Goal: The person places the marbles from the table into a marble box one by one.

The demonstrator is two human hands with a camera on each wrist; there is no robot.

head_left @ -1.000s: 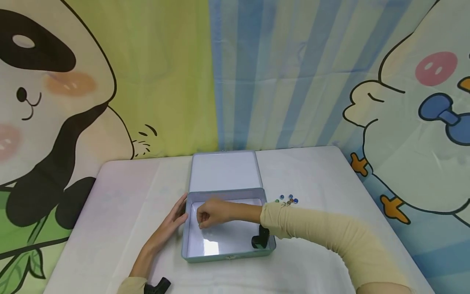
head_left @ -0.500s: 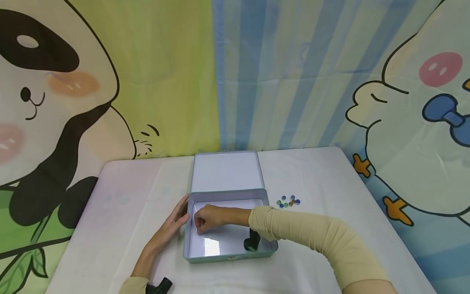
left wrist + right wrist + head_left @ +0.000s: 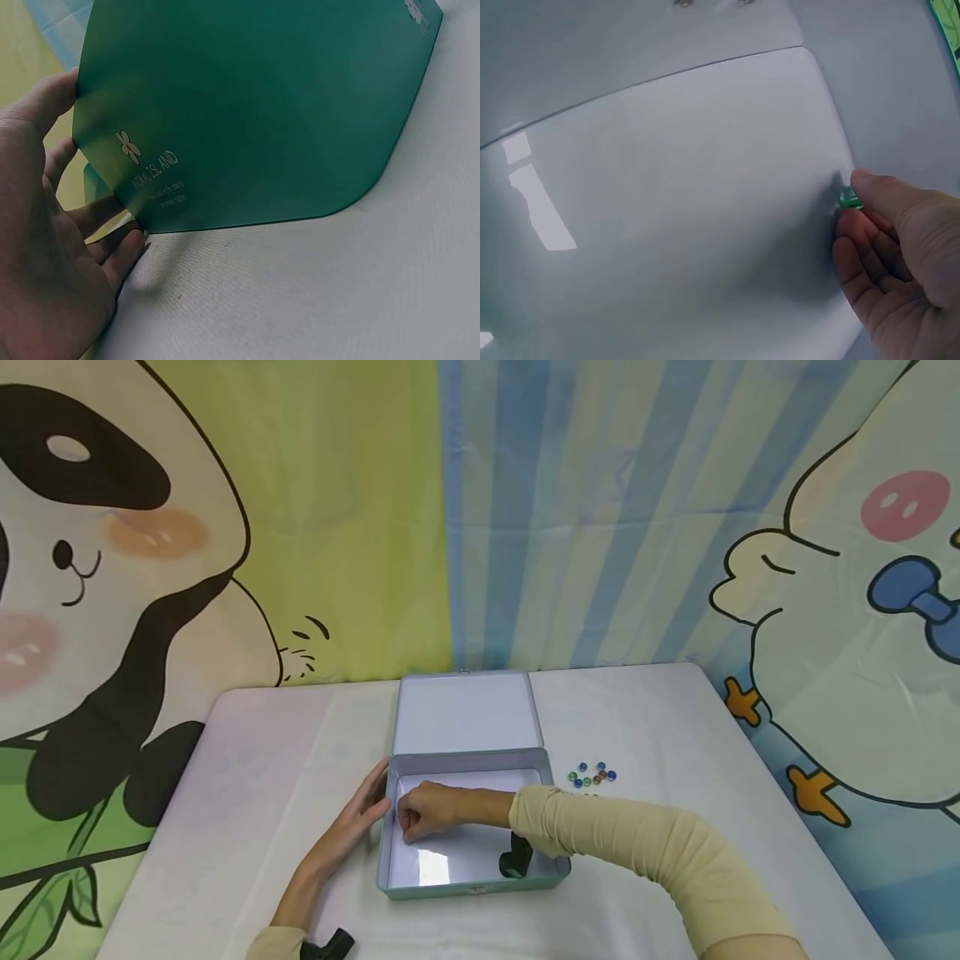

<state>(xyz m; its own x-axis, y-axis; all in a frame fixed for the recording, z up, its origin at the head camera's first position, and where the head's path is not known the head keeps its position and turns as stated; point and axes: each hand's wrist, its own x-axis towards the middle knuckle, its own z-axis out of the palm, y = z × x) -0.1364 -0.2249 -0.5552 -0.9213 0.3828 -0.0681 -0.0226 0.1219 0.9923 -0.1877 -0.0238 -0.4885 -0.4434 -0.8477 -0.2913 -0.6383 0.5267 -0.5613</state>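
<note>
A tin box (image 3: 480, 887), green outside and pale inside, stands on the table with its lid (image 3: 468, 714) laid back. Along its left wall rests my left hand (image 3: 352, 822), fingers fairly straight and touching the side. In the left wrist view the left hand (image 3: 60, 217) lies against the printed green wall (image 3: 247, 127). Over the inside left part of the box is my right hand (image 3: 429, 810). In the right wrist view that hand (image 3: 900, 255) pinches a green glass marble (image 3: 850, 198) between thumb and forefinger, close over the box floor (image 3: 697, 210).
Several loose marbles (image 3: 587, 782), blue, green and brown, lie on the white table (image 3: 660, 735) to the right of the box. My right forearm (image 3: 637, 827) crosses the box's right wall. A printed cartoon curtain (image 3: 570, 527) hangs behind the table.
My right hand has lowered slightly near the box's left wall, and its forearm has shifted left, uncovering more of the marbles. The left hand stays at the wall. The head view has shifted slightly.
</note>
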